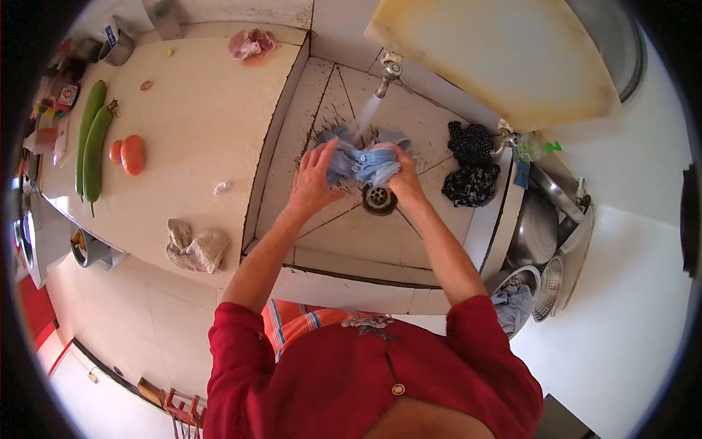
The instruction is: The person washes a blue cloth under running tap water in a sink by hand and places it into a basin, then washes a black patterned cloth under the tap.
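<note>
A wet light-blue garment (375,164), with what looks like a button on it, is bunched up over the tiled sink (329,241). Fingers of my left hand (313,183) curve over its left side, the thumb standing apart below. My right hand (404,178) grips its right end. From the metal tap (391,72) water runs down onto the cloth and splashes. Just beneath the garment lies the round drain (379,197). Part of the fabric behind my hands is blurred by water.
Two black bundles (470,183) lie at the sink's right side. Left on the counter (197,124) are long green vegetables (95,146), tomatoes (132,155), raw meat (252,44) and a beige rag (196,247). Metal pans (535,230) and a bowl holding grey cloth (513,306) stand right.
</note>
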Tool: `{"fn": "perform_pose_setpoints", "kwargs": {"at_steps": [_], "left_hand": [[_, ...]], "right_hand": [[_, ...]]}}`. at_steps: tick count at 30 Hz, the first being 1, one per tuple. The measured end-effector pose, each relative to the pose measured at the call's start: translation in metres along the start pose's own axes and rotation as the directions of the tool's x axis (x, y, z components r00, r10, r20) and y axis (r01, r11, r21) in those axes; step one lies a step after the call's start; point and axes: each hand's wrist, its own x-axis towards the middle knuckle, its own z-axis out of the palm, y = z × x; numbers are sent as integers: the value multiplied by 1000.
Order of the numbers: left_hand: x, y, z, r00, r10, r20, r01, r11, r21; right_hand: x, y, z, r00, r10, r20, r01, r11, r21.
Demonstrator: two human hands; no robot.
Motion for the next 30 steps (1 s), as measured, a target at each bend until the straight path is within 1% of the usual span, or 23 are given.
{"fn": "perform_pose_setpoints", "kwargs": {"at_steps": [1,2,5,6,7,8,9,10,12,13,14,15,17,18,19,21,22,24,25,27,28,29,30], "left_hand": [[1,-10,11,999,-49,22,48,998,35],[2,-17,23,994,-98,43,95,993,69],[38,-22,63,983,136,-125,-148,985,-89],[42,-16,67,995,-63,-73,18,863,-505],[46,-8,67,973,-223,59,177,555,-813],[50,0,66,919,-311,241,293,130,-947],[52,11,63,921,-359,151,170,22,-985],[54,5,65,915,-385,118,132,9,-991],[54,-14,67,897,-437,68,68,-15,-998],[52,-67,94,944,-243,-224,-131,347,-928],[46,-81,81,943,-290,-163,175,848,-500],[42,-91,68,923,-355,-150,380,904,195],[38,-128,63,898,-418,-139,410,908,-84],[37,-128,57,884,-452,-122,420,881,-219],[38,-121,49,873,-486,-44,432,812,-392],[56,-113,74,864,-491,-115,411,818,-403],[70,-109,88,859,-489,-152,396,822,-409],[102,-99,116,880,-454,-138,433,888,-155],[110,-96,128,887,-444,-125,444,896,-26],[115,-96,139,969,-236,-79,230,970,-77],[122,-92,137,991,-120,-65,113,988,-103],[110,-86,134,984,-99,-147,76,986,-151],[87,-67,119,970,-79,-231,34,980,-194]], "right_hand": [[-6,-20,0,995,-93,43,89,993,71],[-11,-37,-1,990,-118,80,111,990,84],[-15,-78,1,970,-187,158,169,978,121],[-15,-79,1,966,-204,158,164,958,235],[-15,-78,0,962,-222,156,157,924,347],[-13,-76,0,958,-241,153,147,877,457],[-9,-71,-2,966,-223,132,123,842,526],[-6,-62,-6,973,-205,108,102,798,594],[2,-29,-17,975,-221,28,198,916,349],[11,5,-32,962,-273,-5,272,962,-16],[18,41,-49,943,-334,-11,304,872,-383],[20,84,-70,995,-55,-88,13,910,-414],[24,96,-75,948,214,-234,-250,958,-138],[24,98,-72,893,359,-271,-368,930,19],[30,101,-67,887,363,-286,-366,929,45],[57,105,-48,875,363,-321,-352,931,94],[76,112,-37,879,300,-371,-305,951,47],[113,126,-18,871,170,-461,-224,972,-65],[121,121,-16,899,229,-374,-240,971,17],[134,110,-11,932,318,-172,-290,942,171],[132,110,-1,948,112,-298,-134,990,-53],[119,113,12,921,-114,-373,1,957,-289],[106,116,24,855,-347,-386,110,848,-519]]}}
